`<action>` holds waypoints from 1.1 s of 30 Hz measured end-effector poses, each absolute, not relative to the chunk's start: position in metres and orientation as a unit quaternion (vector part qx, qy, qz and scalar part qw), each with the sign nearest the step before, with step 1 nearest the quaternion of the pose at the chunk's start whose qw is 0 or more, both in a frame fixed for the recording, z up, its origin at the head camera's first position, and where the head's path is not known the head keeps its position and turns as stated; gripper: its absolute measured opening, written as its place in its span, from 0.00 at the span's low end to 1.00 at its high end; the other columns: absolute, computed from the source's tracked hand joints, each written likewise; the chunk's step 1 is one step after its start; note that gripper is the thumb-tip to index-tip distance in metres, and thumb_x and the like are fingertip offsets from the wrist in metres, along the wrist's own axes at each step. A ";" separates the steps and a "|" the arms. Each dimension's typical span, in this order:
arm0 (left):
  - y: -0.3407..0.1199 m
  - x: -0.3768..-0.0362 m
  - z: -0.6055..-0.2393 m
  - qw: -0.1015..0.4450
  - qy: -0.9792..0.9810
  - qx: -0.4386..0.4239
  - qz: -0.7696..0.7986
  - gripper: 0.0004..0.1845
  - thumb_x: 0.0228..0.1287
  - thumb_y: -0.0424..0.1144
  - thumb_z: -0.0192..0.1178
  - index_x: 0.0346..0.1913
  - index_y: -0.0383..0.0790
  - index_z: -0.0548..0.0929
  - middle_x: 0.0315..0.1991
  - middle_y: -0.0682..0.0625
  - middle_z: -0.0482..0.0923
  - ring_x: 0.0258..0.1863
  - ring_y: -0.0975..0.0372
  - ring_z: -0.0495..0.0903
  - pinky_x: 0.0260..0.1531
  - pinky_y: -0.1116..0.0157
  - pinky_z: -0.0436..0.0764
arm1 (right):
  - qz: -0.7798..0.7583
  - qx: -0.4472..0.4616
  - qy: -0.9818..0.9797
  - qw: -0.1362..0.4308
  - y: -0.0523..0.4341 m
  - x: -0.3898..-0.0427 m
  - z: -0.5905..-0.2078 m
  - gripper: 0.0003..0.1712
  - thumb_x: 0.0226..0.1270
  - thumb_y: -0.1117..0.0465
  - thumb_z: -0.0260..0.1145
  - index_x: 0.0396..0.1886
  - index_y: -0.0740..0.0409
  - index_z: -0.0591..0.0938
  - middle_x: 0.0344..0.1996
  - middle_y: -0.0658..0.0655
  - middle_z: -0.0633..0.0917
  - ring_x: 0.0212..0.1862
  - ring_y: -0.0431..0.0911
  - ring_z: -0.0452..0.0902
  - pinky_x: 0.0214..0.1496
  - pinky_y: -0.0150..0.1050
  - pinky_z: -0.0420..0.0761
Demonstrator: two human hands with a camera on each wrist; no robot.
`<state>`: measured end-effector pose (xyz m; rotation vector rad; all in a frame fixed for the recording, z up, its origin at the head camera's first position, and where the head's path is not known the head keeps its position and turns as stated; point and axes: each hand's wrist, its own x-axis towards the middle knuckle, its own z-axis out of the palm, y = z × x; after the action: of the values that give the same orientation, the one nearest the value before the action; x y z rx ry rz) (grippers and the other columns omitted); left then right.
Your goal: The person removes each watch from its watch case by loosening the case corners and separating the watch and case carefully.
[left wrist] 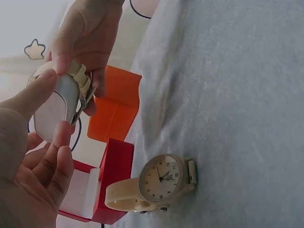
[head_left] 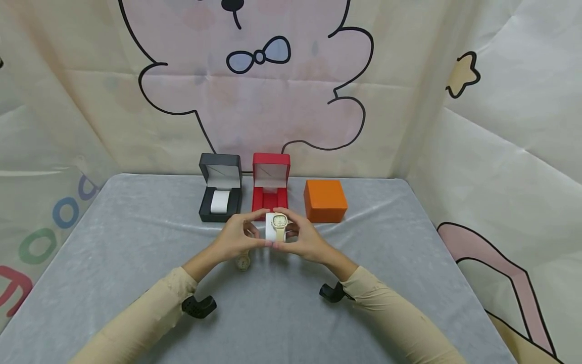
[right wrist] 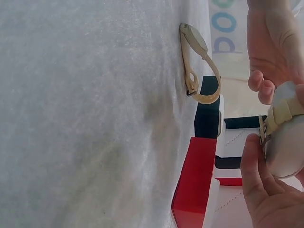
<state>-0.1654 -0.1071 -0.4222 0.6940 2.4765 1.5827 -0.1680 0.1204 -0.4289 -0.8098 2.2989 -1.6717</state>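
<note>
Over the table, in front of the red box, both hands hold a white watch cushion [head_left: 270, 230] that has a cream square-faced watch [head_left: 280, 222] strapped around it. My left hand [head_left: 237, 236] grips the cushion's left end, with its thumb and fingers at the pale end face in the left wrist view. From the other end my right hand [head_left: 305, 237] grips it, its fingertips by the strap's metal buckle [right wrist: 264, 133] in the right wrist view. A second watch, cream with a round dial [left wrist: 162, 179], rests buckled in a loop on the table below the left hand.
Along the back of the table stand an open dark grey watch box [head_left: 221, 202] with a white cushion inside, an open red watch box [head_left: 271, 167], and an orange box [head_left: 325, 200]. A grey cloth [head_left: 282, 318] covers the table. Printed curtains hang behind and on both sides.
</note>
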 end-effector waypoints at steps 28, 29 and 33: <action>-0.113 -0.174 -0.425 0.096 0.832 0.256 0.483 0.42 0.53 0.42 0.78 0.72 0.45 0.73 0.24 0.52 0.82 0.25 0.63 0.80 0.28 0.67 0.81 | -0.552 -0.284 0.772 0.136 0.127 -0.170 -0.425 0.45 0.58 0.68 0.76 0.75 0.54 0.67 0.61 0.60 0.78 0.42 0.49 0.82 0.44 0.36 0.85; -0.112 -0.174 -0.425 0.094 0.832 0.255 0.484 0.42 0.52 0.42 0.78 0.72 0.44 0.73 0.24 0.53 0.82 0.25 0.63 0.80 0.28 0.67 0.81 | -0.553 -0.284 0.772 0.136 0.127 -0.170 -0.425 0.45 0.57 0.68 0.76 0.74 0.54 0.68 0.60 0.61 0.78 0.42 0.49 0.82 0.44 0.36 0.85; -0.112 -0.172 -0.426 0.090 0.832 0.250 0.488 0.42 0.51 0.42 0.79 0.70 0.43 0.74 0.25 0.52 0.82 0.26 0.62 0.80 0.28 0.67 0.80 | -0.554 -0.275 0.774 0.133 0.127 -0.170 -0.424 0.43 0.56 0.67 0.77 0.72 0.53 0.70 0.56 0.60 0.80 0.41 0.50 0.82 0.44 0.37 0.84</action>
<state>-0.1720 -0.1117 -0.4257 0.7434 2.4728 1.4506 -0.1698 0.1274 -0.4244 -0.7966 2.2463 -1.6085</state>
